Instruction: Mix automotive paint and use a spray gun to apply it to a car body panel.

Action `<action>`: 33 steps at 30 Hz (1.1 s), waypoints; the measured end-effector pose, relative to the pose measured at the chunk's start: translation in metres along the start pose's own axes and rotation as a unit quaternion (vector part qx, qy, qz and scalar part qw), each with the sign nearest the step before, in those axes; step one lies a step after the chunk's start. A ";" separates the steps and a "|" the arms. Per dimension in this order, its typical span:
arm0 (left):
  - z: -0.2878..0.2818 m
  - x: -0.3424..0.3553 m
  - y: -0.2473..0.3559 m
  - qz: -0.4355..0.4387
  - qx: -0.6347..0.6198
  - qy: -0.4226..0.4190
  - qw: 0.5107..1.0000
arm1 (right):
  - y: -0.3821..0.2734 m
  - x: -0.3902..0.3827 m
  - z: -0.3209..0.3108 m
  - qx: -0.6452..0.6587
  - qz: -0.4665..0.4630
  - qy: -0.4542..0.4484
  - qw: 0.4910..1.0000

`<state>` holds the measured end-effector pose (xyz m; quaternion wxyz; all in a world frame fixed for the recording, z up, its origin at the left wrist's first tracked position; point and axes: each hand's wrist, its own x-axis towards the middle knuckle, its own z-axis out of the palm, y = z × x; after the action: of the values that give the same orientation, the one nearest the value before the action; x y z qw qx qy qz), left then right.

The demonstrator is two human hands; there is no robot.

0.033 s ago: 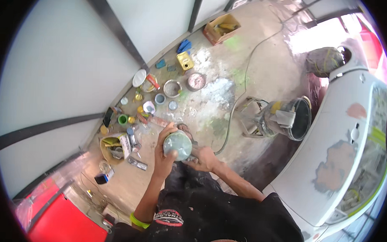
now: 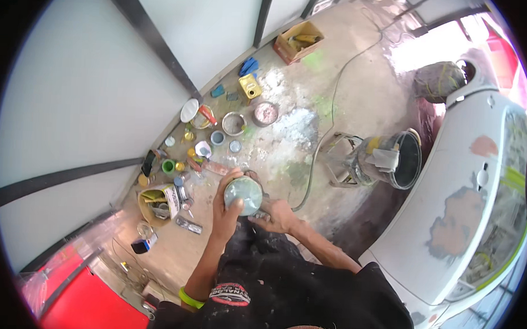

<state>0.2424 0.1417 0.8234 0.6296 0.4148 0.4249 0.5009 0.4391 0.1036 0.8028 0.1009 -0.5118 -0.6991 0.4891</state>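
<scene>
My left hand is closed round a round pale grey-green disc, thumb on its face and fingers along its edge. The disc sits on a dark hand tool, mostly hidden behind it and my hands. My right hand grips this tool's body just right of the disc, where a hose runs off across the floor. Both hands are in front of my black shirt and dark, dust-marked trousers.
Several cans, tubs and containers line the left wall, with a cardboard box. At right, a bucket leans on a stool beside a white car body with sanded patches. A red panel lies lower left.
The view has shifted very slightly; the disc and my hands sit a few pixels higher in the picture. My grip looks the same.
</scene>
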 end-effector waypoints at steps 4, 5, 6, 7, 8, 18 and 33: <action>0.051 0.012 0.035 -0.057 -0.014 -0.019 0.998 | -0.010 -0.026 -0.028 0.084 0.018 0.058 0.995; 0.059 0.014 0.032 -0.042 -0.021 -0.036 0.998 | -0.013 -0.034 -0.034 0.098 0.001 0.071 0.993; 0.071 0.020 0.036 -0.038 -0.017 -0.046 0.998 | -0.009 -0.040 -0.040 0.099 -0.002 0.082 0.992; 0.083 0.026 0.040 -0.036 0.014 -0.072 0.997 | -0.001 -0.044 -0.046 0.103 -0.008 0.087 0.991; 0.096 0.034 0.043 -0.036 0.046 -0.098 0.994 | 0.007 -0.048 -0.053 0.108 -0.014 0.091 0.990; 0.260 0.143 0.020 -0.012 0.147 -0.208 0.967 | 0.083 -0.072 -0.165 0.177 0.116 0.196 0.958; 0.435 0.317 -0.013 0.223 0.190 -0.248 0.923 | 0.168 -0.028 -0.380 0.303 0.189 0.471 0.807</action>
<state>0.7028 0.4090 0.9017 0.4958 0.7222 0.2385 0.4192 0.7991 0.3015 0.8711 0.4735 -0.7445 -0.2715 0.3844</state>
